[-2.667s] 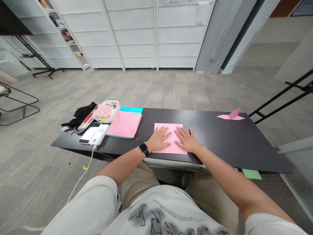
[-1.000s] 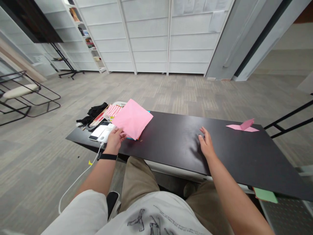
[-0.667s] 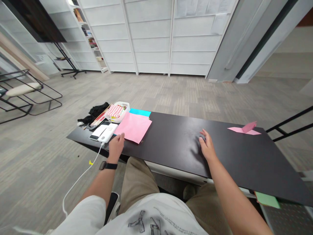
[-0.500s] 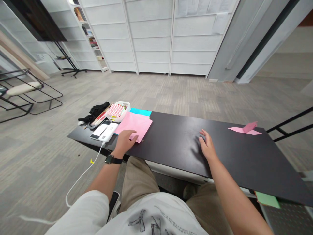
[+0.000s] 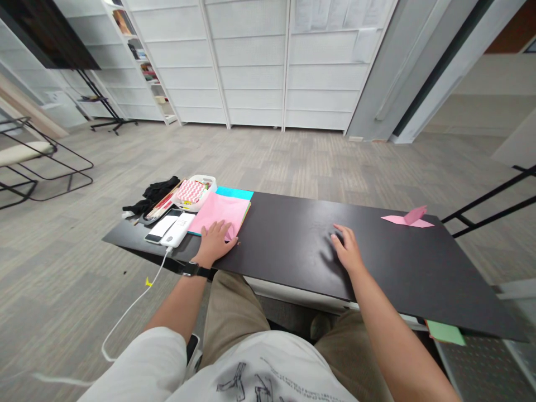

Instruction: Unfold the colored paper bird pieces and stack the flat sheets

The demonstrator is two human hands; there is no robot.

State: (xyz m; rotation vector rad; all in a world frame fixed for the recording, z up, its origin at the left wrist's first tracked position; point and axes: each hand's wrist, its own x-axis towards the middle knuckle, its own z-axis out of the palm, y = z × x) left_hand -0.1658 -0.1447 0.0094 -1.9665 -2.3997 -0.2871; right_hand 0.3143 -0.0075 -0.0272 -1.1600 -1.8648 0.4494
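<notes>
My left hand (image 5: pixel 216 243) lies with fingers spread on the near edge of a pink sheet of paper (image 5: pixel 224 210). That sheet tops a stack of coloured paper, with a blue sheet (image 5: pixel 237 193) showing at the back. Over the dark table (image 5: pixel 288 240), my right hand (image 5: pixel 348 249) hovers with its fingers apart and nothing in them. A folded pink paper shape (image 5: pixel 408 218), with a raised flap, sits toward the table's right end.
Left of the paper are a white power bank (image 5: pixel 178 230) with a cable (image 5: pixel 138 307), a phone (image 5: pixel 164 225), a white basket (image 5: pixel 205 184) of small items and a black cloth (image 5: pixel 157 192). Green paper (image 5: pixel 446 333) pokes out below the table's right front.
My left hand has flattened and spread its fingers on the pink sheet, which now lies squarer on the stack. My right hand stays raised. The view has shifted slightly right.
</notes>
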